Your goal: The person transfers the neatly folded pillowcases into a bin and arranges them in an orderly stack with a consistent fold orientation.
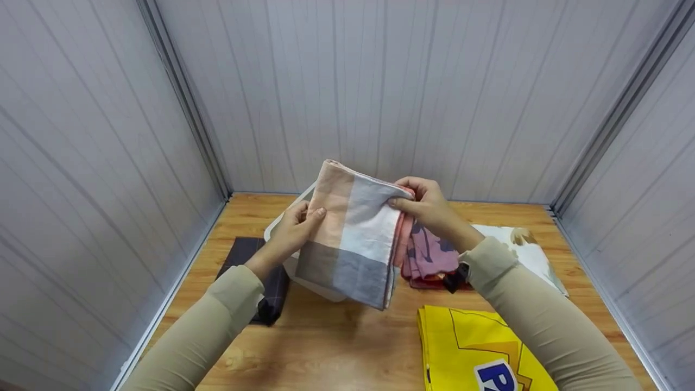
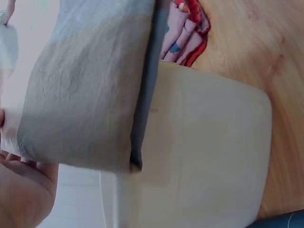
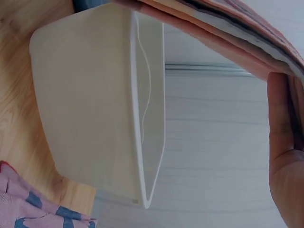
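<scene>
On my remote view, the left hand [image 1: 296,228] pinches the left edge of the folded checked fabric cloth [image 1: 361,233] in peach, white and grey; the right hand [image 1: 426,206] pinches its far right corner. The cloth is raised, partly hiding the white open-topped plastic bin [image 3: 85,99]. I judge this as the step of handling it in air; next I need an even pinch, so the layers do not slip.

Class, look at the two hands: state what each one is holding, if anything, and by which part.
The left hand grips the folded cloth by its left edge; the right hand pinches it near its upper right corner.
</scene>
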{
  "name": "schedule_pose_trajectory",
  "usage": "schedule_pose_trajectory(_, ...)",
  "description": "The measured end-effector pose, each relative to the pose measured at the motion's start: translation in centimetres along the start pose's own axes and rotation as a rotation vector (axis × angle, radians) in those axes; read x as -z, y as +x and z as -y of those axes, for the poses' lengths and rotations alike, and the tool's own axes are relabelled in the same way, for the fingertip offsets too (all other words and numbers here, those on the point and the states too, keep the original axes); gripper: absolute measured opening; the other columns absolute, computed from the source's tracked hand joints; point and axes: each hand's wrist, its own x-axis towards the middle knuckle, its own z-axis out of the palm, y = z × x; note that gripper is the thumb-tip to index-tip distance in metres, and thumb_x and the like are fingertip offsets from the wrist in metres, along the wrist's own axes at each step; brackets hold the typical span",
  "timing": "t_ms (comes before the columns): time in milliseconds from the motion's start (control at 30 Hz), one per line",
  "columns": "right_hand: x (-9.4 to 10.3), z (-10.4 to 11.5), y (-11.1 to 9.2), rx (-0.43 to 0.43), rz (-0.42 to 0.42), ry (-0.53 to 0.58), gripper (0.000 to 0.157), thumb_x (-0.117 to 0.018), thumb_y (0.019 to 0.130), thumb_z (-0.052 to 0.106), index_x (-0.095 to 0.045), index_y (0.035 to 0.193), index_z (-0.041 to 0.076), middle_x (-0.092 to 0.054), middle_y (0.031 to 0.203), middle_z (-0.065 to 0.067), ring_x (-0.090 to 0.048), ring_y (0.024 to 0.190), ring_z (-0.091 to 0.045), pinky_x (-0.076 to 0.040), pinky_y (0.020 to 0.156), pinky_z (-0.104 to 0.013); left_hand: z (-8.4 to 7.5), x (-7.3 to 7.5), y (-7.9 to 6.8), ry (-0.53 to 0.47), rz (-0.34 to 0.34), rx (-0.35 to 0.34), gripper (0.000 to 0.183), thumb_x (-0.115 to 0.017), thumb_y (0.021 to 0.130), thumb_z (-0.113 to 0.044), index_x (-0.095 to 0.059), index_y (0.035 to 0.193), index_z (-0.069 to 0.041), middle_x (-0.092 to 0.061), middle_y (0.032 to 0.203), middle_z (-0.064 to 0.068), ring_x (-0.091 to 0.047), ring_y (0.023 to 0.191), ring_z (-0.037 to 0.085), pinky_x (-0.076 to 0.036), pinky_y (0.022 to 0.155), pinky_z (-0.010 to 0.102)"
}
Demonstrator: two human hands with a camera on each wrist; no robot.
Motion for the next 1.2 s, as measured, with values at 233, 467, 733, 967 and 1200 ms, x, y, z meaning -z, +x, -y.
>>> schedule_pose_trajectory(233, -0.3, 1.1, 1.0, 0.011, -0.007, 0.049, 0.019, -0.07, 0.095, -0.01, -0.075, 0.106, 0.005, -0.073, 0.09, 0.001, -0.071, 0.077, -0.01, -0.061, 0.071, -0.022, 0.5, -0.2, -0.4, -0.019, 0.038, 0.016, 0.033, -0.068, 0.108, -0.026, -0.068, 0.129, 0.0, -0.078, 0.104, 0.007, -0.071, 0.089, 0.011, -0.06, 0.078, 0.027)
schedule_pose_trajectory(467, 0.0, 2.2, 1.9, 0.024, -0.028, 0.11, 0.022, -0.068, 0.095, -0.012, -0.075, 0.102, 0.008, -0.071, 0.084, -0.001, -0.071, 0.07, -0.011, -0.06, 0.064, -0.021, 1.0, 0.2, -0.9, -0.019, 0.205, 0.035, 0.052, -0.087, 0.091, -0.016, -0.066, 0.135, 0.001, -0.076, 0.119, 0.012, -0.073, 0.102, 0.017, -0.06, 0.09, 0.03)
schedule_pose_trajectory(733, 0.9, 3.1, 3.2, 0.028, -0.071, 0.165, 0.022, -0.066, 0.097, -0.013, -0.074, 0.102, 0.008, -0.07, 0.088, -0.002, -0.073, 0.072, -0.011, -0.062, 0.066, -0.022, 1.2, 1.3, -1.3, -0.018, 0.327, 0.072, 0.041, -0.086, 0.087, -0.008, -0.069, 0.122, 0.003, -0.077, 0.099, 0.003, -0.072, 0.088, 0.016, -0.061, 0.079, 0.031)
schedule_pose_trajectory(967, 2.2, 3.0, 4.1, -0.004, -0.104, 0.149, 0.02, -0.068, 0.098, -0.009, -0.074, 0.103, 0.009, -0.072, 0.089, -0.002, -0.073, 0.072, -0.011, -0.062, 0.065, -0.022, 0.7, 2.8, -1.0, -0.105, 0.302, 0.056, 0.036, -0.076, 0.093, -0.003, -0.068, 0.128, 0.005, -0.077, 0.098, 0.004, -0.077, 0.082, 0.019, -0.066, 0.076, 0.035)
schedule_pose_trajectory(1200, 3.2, 2.0, 4.8, -0.068, -0.147, 0.041, 0.019, -0.076, 0.096, -0.003, -0.076, 0.104, 0.015, -0.072, 0.087, 0.002, -0.072, 0.07, -0.011, -0.06, 0.06, -0.024, 0.5, 3.8, -0.3, -0.208, 0.117, 0.067, 0.026, -0.072, 0.097, 0.002, -0.067, 0.122, 0.005, -0.075, 0.095, 0.002, -0.076, 0.078, 0.015, -0.066, 0.071, 0.032)
